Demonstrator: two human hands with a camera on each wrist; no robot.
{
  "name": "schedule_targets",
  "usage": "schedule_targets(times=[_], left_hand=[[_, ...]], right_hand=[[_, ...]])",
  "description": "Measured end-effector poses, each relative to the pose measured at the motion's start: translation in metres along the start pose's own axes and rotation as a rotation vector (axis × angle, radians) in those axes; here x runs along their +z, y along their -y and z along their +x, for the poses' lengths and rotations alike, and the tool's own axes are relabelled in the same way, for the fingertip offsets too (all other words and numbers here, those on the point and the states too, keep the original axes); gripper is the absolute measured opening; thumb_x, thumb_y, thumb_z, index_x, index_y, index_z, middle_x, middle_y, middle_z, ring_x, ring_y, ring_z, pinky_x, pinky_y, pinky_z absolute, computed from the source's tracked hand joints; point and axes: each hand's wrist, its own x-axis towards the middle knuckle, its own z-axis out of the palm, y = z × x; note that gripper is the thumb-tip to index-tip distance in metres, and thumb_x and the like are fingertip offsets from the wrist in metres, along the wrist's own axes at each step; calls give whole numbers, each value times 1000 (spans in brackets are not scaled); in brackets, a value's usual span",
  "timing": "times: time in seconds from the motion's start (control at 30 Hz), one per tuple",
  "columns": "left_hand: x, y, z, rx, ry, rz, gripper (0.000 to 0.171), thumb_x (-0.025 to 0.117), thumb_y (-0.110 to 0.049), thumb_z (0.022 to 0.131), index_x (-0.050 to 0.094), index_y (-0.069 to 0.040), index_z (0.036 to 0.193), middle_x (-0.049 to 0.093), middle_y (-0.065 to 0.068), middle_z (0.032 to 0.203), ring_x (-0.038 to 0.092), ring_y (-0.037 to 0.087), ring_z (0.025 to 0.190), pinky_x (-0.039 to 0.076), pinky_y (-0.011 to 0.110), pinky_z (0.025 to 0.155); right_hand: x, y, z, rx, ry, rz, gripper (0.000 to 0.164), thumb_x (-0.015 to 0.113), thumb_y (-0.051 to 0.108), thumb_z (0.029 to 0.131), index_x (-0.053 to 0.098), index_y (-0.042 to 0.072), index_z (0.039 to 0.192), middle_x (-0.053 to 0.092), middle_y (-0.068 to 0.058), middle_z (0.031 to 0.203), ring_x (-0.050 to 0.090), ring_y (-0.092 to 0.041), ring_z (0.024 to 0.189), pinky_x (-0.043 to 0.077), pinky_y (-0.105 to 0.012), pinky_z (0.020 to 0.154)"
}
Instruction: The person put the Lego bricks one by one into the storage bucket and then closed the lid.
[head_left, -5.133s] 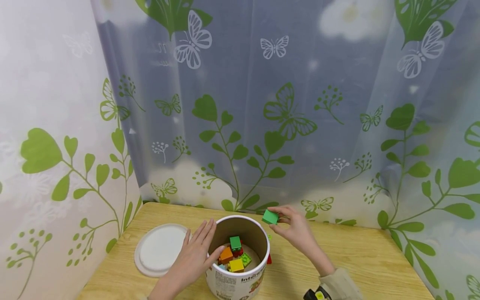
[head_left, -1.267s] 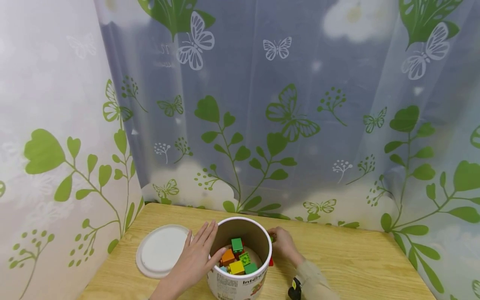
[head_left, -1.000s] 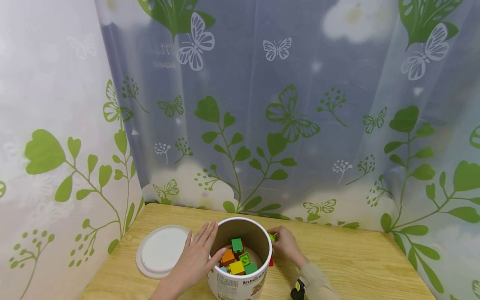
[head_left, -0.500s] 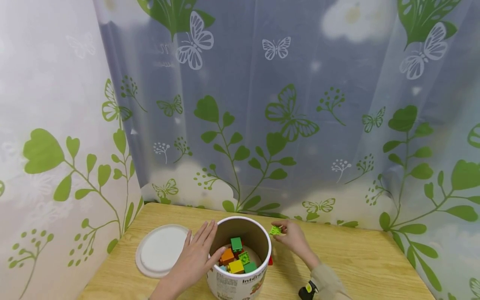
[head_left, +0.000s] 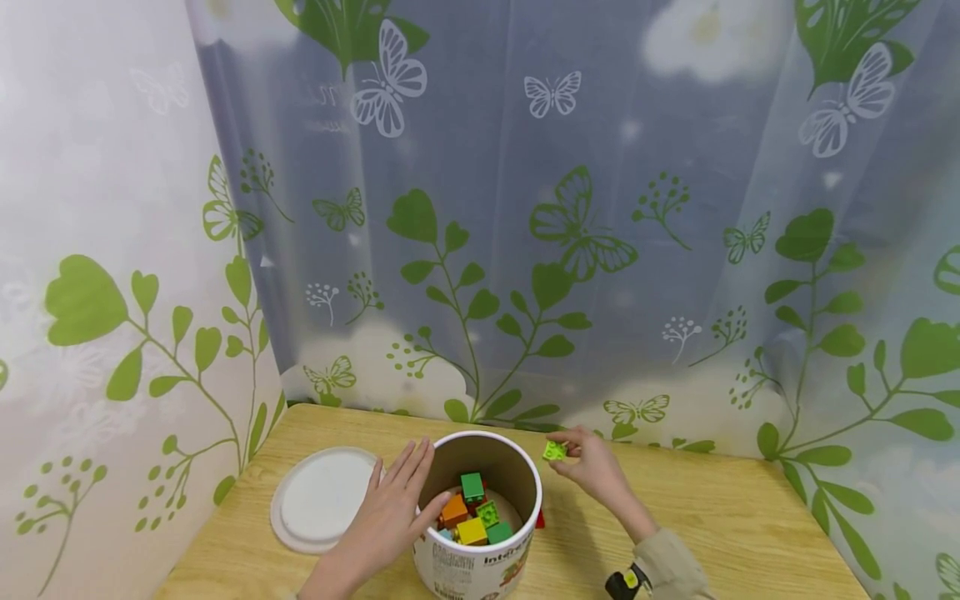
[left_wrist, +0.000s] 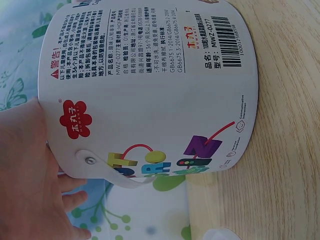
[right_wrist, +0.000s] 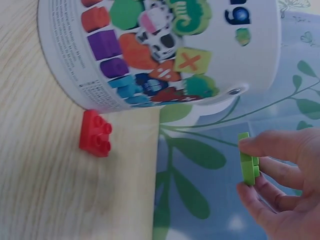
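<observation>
A white round bucket (head_left: 456, 566) with printed sides stands on the table, its top uncovered. Inside it lie several toy bricks, among them an orange brick (head_left: 453, 509), a yellow brick (head_left: 472, 532) and a dark green brick (head_left: 472, 486). My left hand (head_left: 390, 508) rests on the bucket's left rim, fingers straight. Beyond the right rim, my right hand (head_left: 596, 471) pinches a thin lime green brick (right_wrist: 247, 161) between thumb and fingers, raised above the table. A red brick (right_wrist: 95, 133) lies on the table close to the bucket's right side, mostly hidden in the head view.
The white round lid (head_left: 322, 500) lies flat on the wooden table (head_left: 720, 517), left of the bucket. Behind the table hangs a patterned curtain (head_left: 480, 250). A thin white handle (left_wrist: 117, 175) is fixed to the bucket's side.
Earlier the right hand held a green brick, which now lies in the bucket. The hand then reached down beside the bucket, took the lime green brick and lifted it. The left hand stayed put.
</observation>
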Motion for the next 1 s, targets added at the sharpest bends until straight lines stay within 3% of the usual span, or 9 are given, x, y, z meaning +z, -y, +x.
schedule_targets(times=[0.23,0.5,0.73,1.0], left_hand=[[0,0,0,3,-9,-1,77,44,-58,104,31,-6,159,27,12,166,22,31,154,13,70,117],[1,0,0,4,-9,5,77,43,-58,104,31,-6,160,27,11,166,22,31,154,13,69,117],[1,0,0,5,-11,6,77,44,-58,104,32,-5,159,28,12,165,22,31,154,12,69,118],[2,0,1,5,-22,9,76,47,-55,104,33,-5,159,29,12,165,23,32,154,12,69,118]], right_hand=[[-7,10,0,-45,-16,-2,35,82,-2,80,76,2,114,65,-11,106,68,-25,91,59,-39,81],[-12,21,0,-75,-24,-2,36,82,0,81,75,6,116,65,-8,108,68,-24,93,59,-36,84],[-16,38,-1,-88,-24,7,38,83,3,82,75,10,118,66,-8,113,70,-28,98,59,-41,86],[-9,59,-1,-136,13,44,37,83,1,82,76,11,117,64,-4,111,69,-25,96,59,-40,85]])
